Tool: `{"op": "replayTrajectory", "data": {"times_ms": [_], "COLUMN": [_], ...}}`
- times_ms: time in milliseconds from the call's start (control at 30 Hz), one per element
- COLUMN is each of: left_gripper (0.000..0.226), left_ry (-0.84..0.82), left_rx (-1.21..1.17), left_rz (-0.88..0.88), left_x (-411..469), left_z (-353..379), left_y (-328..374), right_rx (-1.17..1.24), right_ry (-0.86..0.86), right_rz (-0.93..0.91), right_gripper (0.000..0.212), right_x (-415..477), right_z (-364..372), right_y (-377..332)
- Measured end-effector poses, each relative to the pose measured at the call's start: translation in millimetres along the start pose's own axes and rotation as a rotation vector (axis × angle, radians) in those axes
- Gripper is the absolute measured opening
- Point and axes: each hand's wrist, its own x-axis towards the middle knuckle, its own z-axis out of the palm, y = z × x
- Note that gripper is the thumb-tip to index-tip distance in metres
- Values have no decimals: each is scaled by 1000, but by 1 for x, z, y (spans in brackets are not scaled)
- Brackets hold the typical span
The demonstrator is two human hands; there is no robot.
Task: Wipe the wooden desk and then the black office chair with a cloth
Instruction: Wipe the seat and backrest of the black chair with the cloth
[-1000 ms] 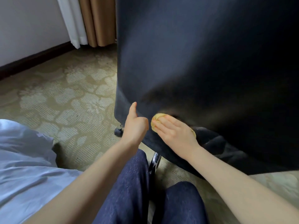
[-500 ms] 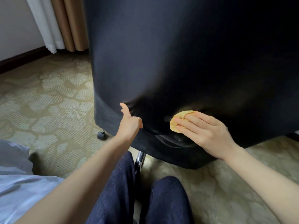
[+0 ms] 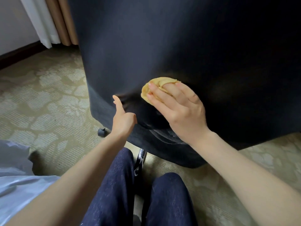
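Note:
The black office chair (image 3: 179, 46) fills the upper view, its backrest facing me. A folded yellow cloth (image 3: 155, 83) lies flat against the lower backrest. My right hand (image 3: 179, 110) presses it there with nearly straight fingers, and a fold of cloth wraps over one fingertip. To the left of the cloth, my left hand (image 3: 123, 121) grips the chair's lower edge. Its thumb points up against the wrinkled fabric and its fingers curl out of sight behind the edge. The wooden desk is not in view.
A chrome base leg (image 3: 140, 159) and a black caster (image 3: 101, 132) show under the chair on patterned carpet (image 3: 40, 103). My knees in dark jeans (image 3: 117, 193) are close below. White bedding (image 3: 16, 176) lies at lower left and curtains (image 3: 53, 22) hang at upper left.
My right hand has slid the cloth up and to the right along the lower backrest. The left hand keeps its hold on the chair's edge. My view has moved closer.

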Motion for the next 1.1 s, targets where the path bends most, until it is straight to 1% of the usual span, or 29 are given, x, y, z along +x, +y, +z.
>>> {"op": "replayTrajectory", "data": {"times_ms": [133,200,300,400,467,533,633,700,767,867,967,1033,1100], "left_gripper": [96,97,99,99,95,88,84,82,80,75,65,59,57], "left_ry": [45,41,2,-45,-56,-22,88,152,171,137,44,2,-7], "left_rx": [5,14,28,50,42,10,-83,-121,-137,-142,-183,-209,-193], "left_rz": [-25,-11,-19,-10,-14,-21,17,55,87,110,76,34,7], "left_x": [12,22,39,52,55,53,37,22,11,2,-1,0,3], "left_z": [-6,-12,-21,-27,-32,-34,-27,-18,-10,-1,7,10,11], "left_y": [3,4,7,14,21,26,32,31,27,17,11,13,15], "right_rx": [63,16,-16,-25,-43,-38,-30,-37,-66,-84,-92,-104,-101], "right_ry": [-213,-370,-585,-726,-759,-702,-576,-519,-473,-332,-196,-147,-136], "right_rz": [-57,-138,-272,-377,-423,-402,-304,-246,-214,-157,-116,-85,-66], "right_gripper": [28,30,39,46,46,42,32,32,33,28,26,26,26], "right_x": [-25,-42,-70,-92,-99,-100,-94,-82,-67,-40,-19,-15,-15], "right_z": [18,22,18,4,-10,-24,-42,-53,-59,-61,-54,-46,-37], "right_y": [-22,-30,-34,-29,-23,-16,-5,2,8,14,13,8,2]}}
